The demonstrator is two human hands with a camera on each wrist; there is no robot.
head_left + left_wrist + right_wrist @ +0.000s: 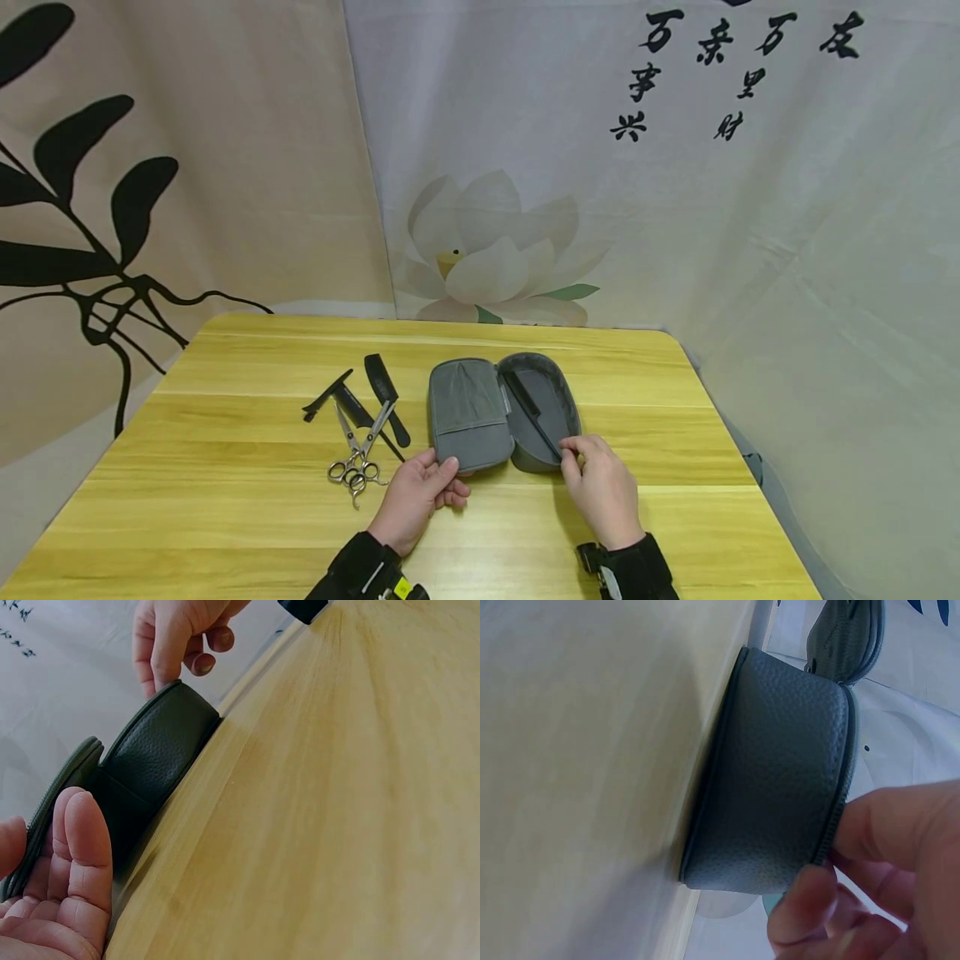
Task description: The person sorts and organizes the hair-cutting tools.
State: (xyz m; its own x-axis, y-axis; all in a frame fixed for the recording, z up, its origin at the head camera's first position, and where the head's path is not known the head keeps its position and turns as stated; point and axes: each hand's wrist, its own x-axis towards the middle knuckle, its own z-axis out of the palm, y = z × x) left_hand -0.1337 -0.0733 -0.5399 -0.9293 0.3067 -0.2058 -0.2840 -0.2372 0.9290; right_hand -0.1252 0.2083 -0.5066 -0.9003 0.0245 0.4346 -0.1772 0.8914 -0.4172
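The gray case (467,454) lies opened flat, right of the surface's left-hand group of tools. Its shallow half is on the left, its deep half on the right; the two join at a hinge along their shared edge. The deep half rests on the surface (712,517), with its rim raised all round.

A black comb (523,397) lies in the deep half, slanting from the far left of the cavity to the near rim.

Left hand (418,502): fingers grasp the near edge of the shallow half, thumb above, other fingers below. Right hand (602,490): fingers are bent and drawn together at the near right rim, beside the thin end of the comb. Whether they grip the comb or the rim cannot be told.

Clearances: a short strip of surface separates the case from the far edge. A wide span of wood extends from the case to the right edge. On the left, a gap separates the case from metal scissors (366,451) and a second black comb (382,382).

The surface is yellow wood grain with rounded far corners. Beyond it hangs pale cloth (840,217), printed with a lotus (495,271) and black characters; dark leaves (78,146) appear at far left.
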